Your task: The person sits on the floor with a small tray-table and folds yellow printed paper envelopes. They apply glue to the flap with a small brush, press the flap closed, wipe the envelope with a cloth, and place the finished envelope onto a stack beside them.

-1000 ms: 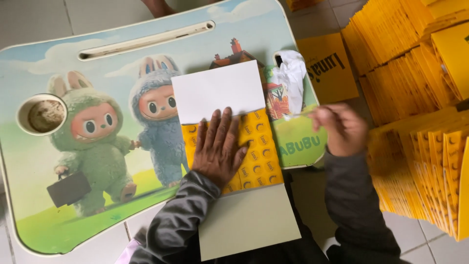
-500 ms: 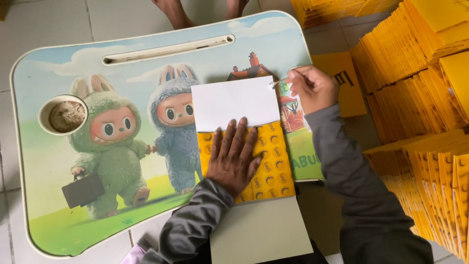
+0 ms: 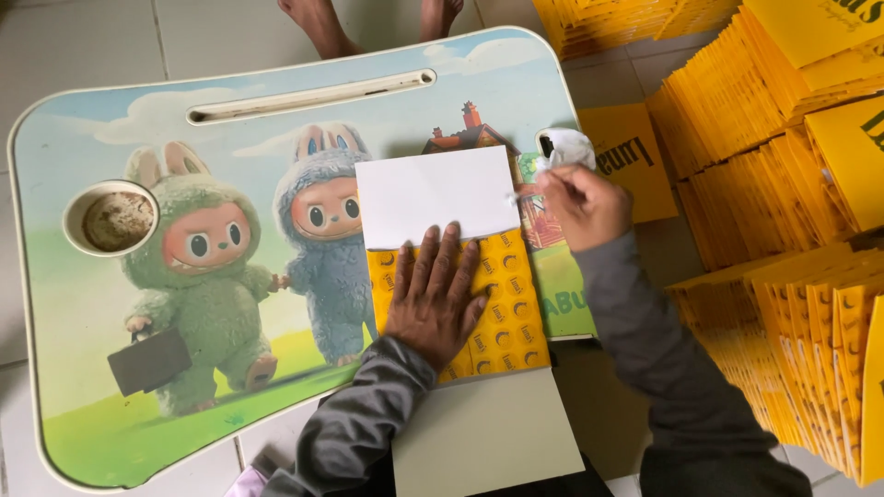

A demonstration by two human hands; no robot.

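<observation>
Flat on the yellow sheet (image 3: 502, 304) at the right half of the cartoon-printed counter (image 3: 184, 138): left hand (image 3: 435, 299), fingers (image 3: 451, 248) spread wide. At the sheet's white flap (image 3: 433, 193), right hand (image 3: 582, 204), fingers pinched on a white cloth (image 3: 564, 147). Yellow stacks (image 3: 783, 212) just beside.

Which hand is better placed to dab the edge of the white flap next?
Right. The right hand sits at the white flap's right edge, fingers pinching something small, beside the white rag. The left hand lies flat on the yellow card.
</observation>
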